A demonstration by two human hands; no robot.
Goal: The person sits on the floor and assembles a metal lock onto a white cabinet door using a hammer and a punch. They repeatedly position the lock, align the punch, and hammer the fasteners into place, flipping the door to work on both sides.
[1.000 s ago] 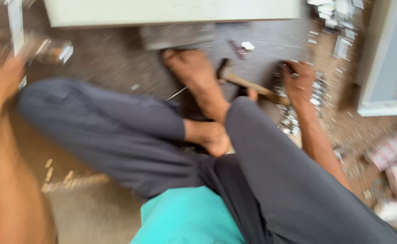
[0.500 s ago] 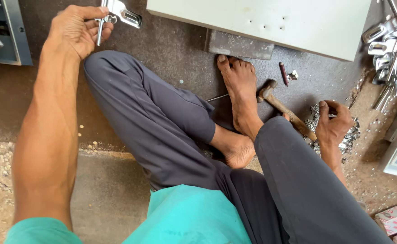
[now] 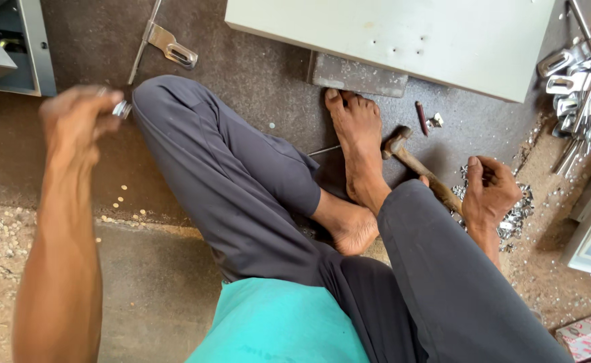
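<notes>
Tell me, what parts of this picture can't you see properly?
- Left hand, head view: blurred by motion, so the small shiny metal piece at its fingertips cannot be identified.
- Hammer: the handle's end is hidden under the dark trouser leg.
- Right hand: its curled fingers hide whatever they grip in the pile of small metal parts.

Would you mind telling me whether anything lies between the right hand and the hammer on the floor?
Nothing visible does: the right hand rests on the scrap pile right beside the hammer handle, whose near end passes behind the knee.
</notes>
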